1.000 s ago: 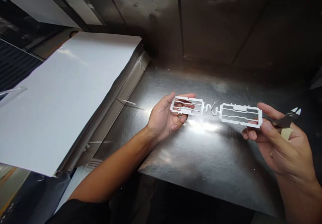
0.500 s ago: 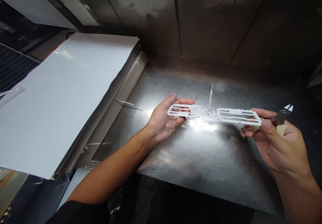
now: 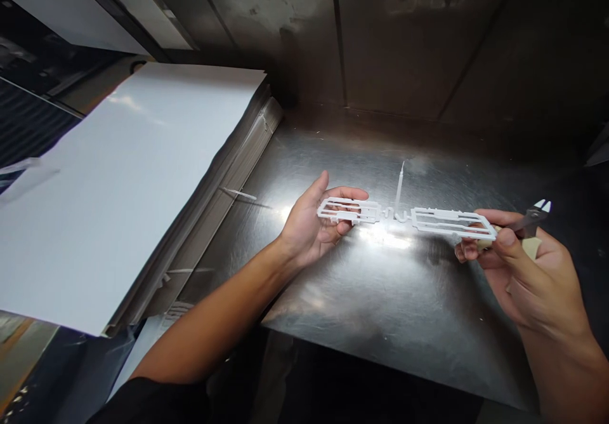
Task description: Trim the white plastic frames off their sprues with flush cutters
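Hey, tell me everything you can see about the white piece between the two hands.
The white piece looks like moulded plastic: two open rectangular frames with inner bars, joined by a curvy link with a thin, tapering spike standing up from it. It is held above the metal table, frames seen at a slant. The left frame lies against the left hand; the right hand pinches the right frame's outer end.

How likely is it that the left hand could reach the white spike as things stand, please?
Probably yes: the spike stands uncovered, though the left hand, at the left frame, would likely have to shift.
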